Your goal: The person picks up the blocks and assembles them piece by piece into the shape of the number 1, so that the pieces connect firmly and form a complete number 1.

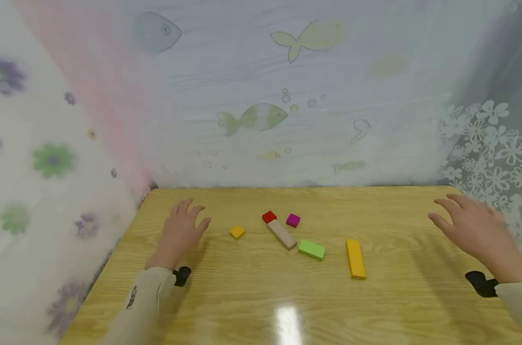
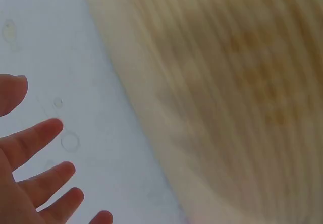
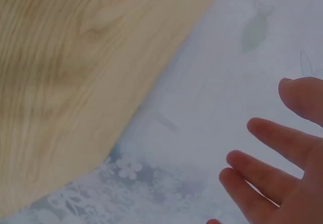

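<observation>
Several coloured blocks lie on the wooden table between the two hands in the head view. My left hand (image 1: 180, 234) is held over the left side with fingers spread, holding nothing; nearest to it is a small yellow square block (image 1: 237, 232). A small red block (image 1: 269, 217) touches the end of a long beige block (image 1: 281, 234), and a small purple block (image 1: 293, 220) lies beside them. Farther right are a green rectangular block (image 1: 311, 249) and a long orange-yellow block (image 1: 356, 259). My right hand (image 1: 476, 227) hovers over the right side, fingers apart and holding nothing.
The wooden table (image 1: 243, 297) ends at a back edge against a pale curtain (image 1: 226, 62) printed with fish. Flowered cloth (image 1: 32, 201) hangs along the left, and white-flowered cloth (image 1: 493, 158) at the right. Black wrist straps show on both arms.
</observation>
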The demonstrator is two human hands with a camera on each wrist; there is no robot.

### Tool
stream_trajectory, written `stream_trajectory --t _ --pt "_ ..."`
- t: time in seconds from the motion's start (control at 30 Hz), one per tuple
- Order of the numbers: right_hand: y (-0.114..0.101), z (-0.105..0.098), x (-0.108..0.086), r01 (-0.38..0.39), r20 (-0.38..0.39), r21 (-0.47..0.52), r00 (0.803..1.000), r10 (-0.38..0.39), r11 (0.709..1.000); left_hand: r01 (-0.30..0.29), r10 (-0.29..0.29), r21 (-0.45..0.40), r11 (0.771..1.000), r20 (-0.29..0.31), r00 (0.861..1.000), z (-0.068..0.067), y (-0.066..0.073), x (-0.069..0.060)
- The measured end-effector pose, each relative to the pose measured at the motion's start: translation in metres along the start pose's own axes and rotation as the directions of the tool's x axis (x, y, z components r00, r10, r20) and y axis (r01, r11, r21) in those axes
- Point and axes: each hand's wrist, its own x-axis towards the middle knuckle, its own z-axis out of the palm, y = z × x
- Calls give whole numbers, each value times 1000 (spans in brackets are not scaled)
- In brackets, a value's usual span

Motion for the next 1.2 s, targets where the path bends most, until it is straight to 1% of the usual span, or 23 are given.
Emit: stream_trajectory --t 0.03,0.1,0.2,0.27,0.37,0.5,0.6,0.67,0.73,0.9,1.07,1.13,1.2 --pt "-2 1 0 -5 -16 25 1000 5 1000 3 -3 -38 999 -8 1000 4 5 0" --pt "-5 2 -1 -18 -17 99 1000 20 995 18 -18 -121 992 -4 1000 11 16 -2" --pt "-11 5 -4 -40 18 219 999 36 975 52 -45 -237 970 32 998 19 31 -6" --pt "-15 8 -6 -30 50 299 999 16 954 77 -61 -306 949 61 996 25 39 -9" --pt "-26 15 -8 -12 92 398 995 -27 917 100 -69 -378 920 94 993 34 51 -13" --pt "-46 28 -9 -13 123 500 991 -56 866 76 -38 -444 893 94 995 46 66 -13" --pt "-60 37 -9 -20 128 555 990 -61 832 82 -35 -537 839 98 995 54 76 -12" --pt "-69 42 -8 -25 127 585 990 -61 811 97 -34 -600 794 115 993 58 83 -11" --pt "-78 47 -6 -30 124 621 990 -60 784 125 -36 -656 744 148 988 61 89 -10" --pt "-98 58 1 -34 104 708 993 -57 705 185 -46 -724 664 207 977 67 95 -6" --pt "-111 66 7 -33 87 759 995 -51 650 203 -54 -768 608 215 975 75 97 -5" --pt "-115 67 7 -35 84 773 995 -48 633 209 -63 -777 594 214 975 79 98 -5" --pt "-120 69 8 -31 80 788 995 -52 615 217 -75 -791 572 213 974 81 98 -4"
